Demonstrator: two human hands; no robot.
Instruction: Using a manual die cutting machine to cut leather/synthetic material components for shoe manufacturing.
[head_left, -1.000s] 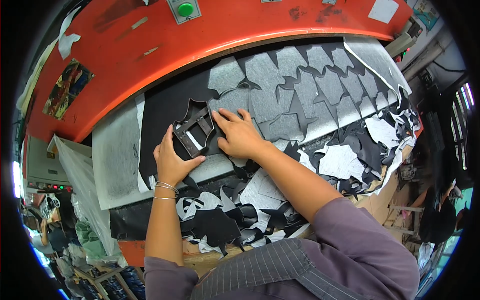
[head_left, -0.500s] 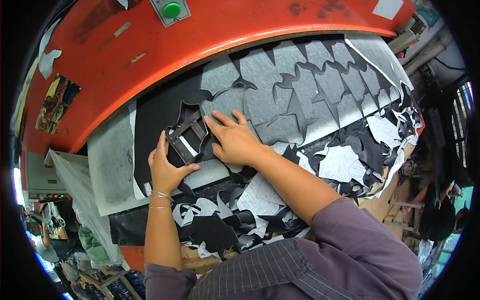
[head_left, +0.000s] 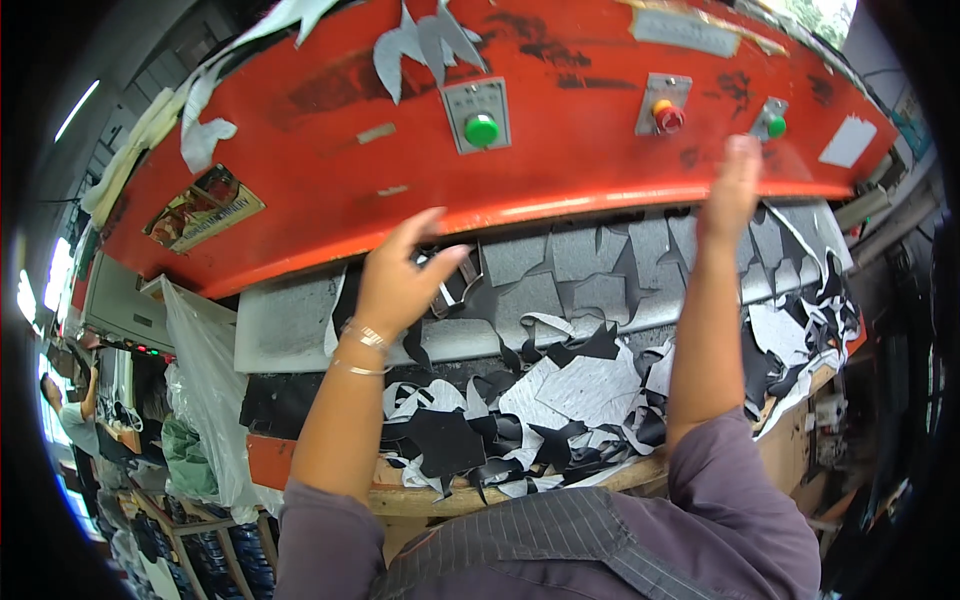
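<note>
My left hand (head_left: 400, 278) is raised in front of the red press, fingers and thumb apart, with nothing in it. Behind it, partly hidden, a metal cutting die (head_left: 474, 268) lies on the black sheet material (head_left: 484, 306). My right hand (head_left: 733, 195) is lifted and blurred, seen edge-on, its fingers stretched upward just below and left of a green push button (head_left: 775, 126). It appears to hold nothing, and a gap from the button cannot be made out. Another green button (head_left: 481, 130) is above my left hand. Grey cut shapes (head_left: 590, 250) lie under the press edge.
The red press beam (head_left: 590, 170) spans the far side, with a red stop button (head_left: 669, 120) on it. Black and white scraps (head_left: 580, 385) pile along the near table edge. Clear plastic sheeting (head_left: 215, 390) hangs at left. Another person (head_left: 80, 420) is at far left.
Both hands have left the cutting die and risen toward the press front, the right one also moving far right. The view has tilted up, showing more of the press and its buttons.
</note>
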